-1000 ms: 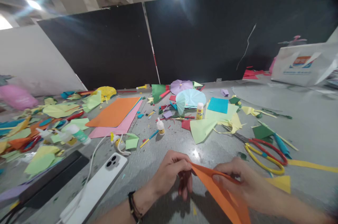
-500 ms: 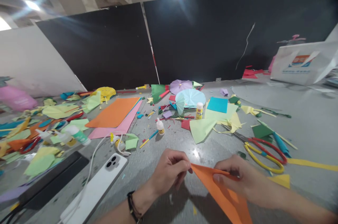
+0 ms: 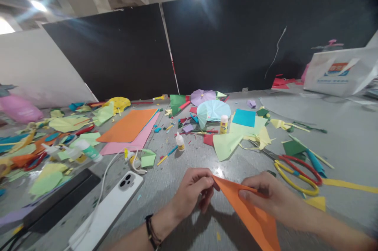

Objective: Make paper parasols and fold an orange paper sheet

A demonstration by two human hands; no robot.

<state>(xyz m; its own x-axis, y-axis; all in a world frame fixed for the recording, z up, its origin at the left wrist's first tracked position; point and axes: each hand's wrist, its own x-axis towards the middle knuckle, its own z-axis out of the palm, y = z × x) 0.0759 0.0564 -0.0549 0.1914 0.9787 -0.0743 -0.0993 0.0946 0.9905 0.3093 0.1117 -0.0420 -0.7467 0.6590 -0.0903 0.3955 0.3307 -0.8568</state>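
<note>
Between both hands is a folded sheet of orange paper (image 3: 251, 219), held just above the grey table and running down past the lower edge of the view. My left hand (image 3: 196, 188), with a dark bracelet on its wrist, pinches the paper's pointed upper left corner. Along the upper edge, my right hand (image 3: 268, 194) grips the sheet with the thumb on the near face and the fingers behind it. Scissors (image 3: 298, 174) with red and yellow handles lie just beyond my right hand. A small glue bottle (image 3: 180, 142) stands past my left hand.
A white phone (image 3: 109, 211) and a black power strip (image 3: 62, 199) lie at left. Orange sheets (image 3: 130, 125) rest on pink paper behind them. A glue stick (image 3: 223, 124) stands by a light blue paper fan (image 3: 217, 109). Paper scraps cover the left side; a white bag (image 3: 339, 71) stands back right.
The orange paper's upper left corner has risen slightly, and its near face has turned a little. Both hands keep hold of it. The view has shifted very slightly.
</note>
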